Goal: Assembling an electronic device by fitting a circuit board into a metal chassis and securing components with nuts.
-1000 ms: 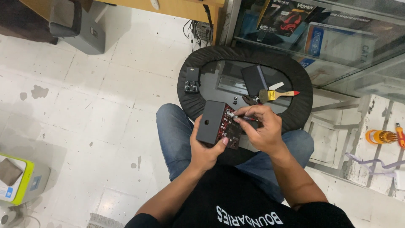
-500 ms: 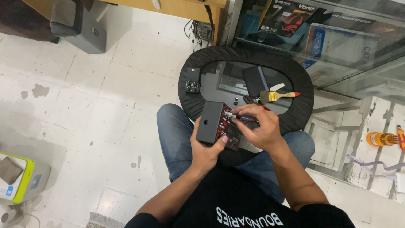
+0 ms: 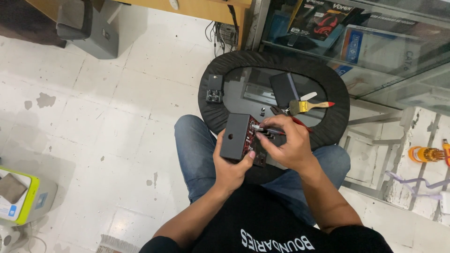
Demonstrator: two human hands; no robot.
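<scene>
My left hand (image 3: 230, 165) grips a small dark grey electronic box (image 3: 235, 136) with a red circuit board (image 3: 252, 136) showing at its open side. I hold it over my lap, at the near rim of the oval stool top (image 3: 213, 110). My right hand (image 3: 287, 146) pinches a thin screwdriver (image 3: 266, 130) with a red handle, its tip against the board. On the stool top lie a paintbrush (image 3: 307, 106) with a wooden handle, a black flat cover (image 3: 284, 89) and a small black part (image 3: 214, 89).
A glass display cabinet (image 3: 375, 42) with boxed goods stands at the far right. A grey bin (image 3: 86, 28) sits far left under a wooden desk. A yellow-green box (image 3: 23, 199) lies at the left on the white tiled floor. An orange bottle (image 3: 424, 153) lies at the right.
My right hand and the screwdriver have shifted slightly on the board. The box stays in my left hand in about the same place.
</scene>
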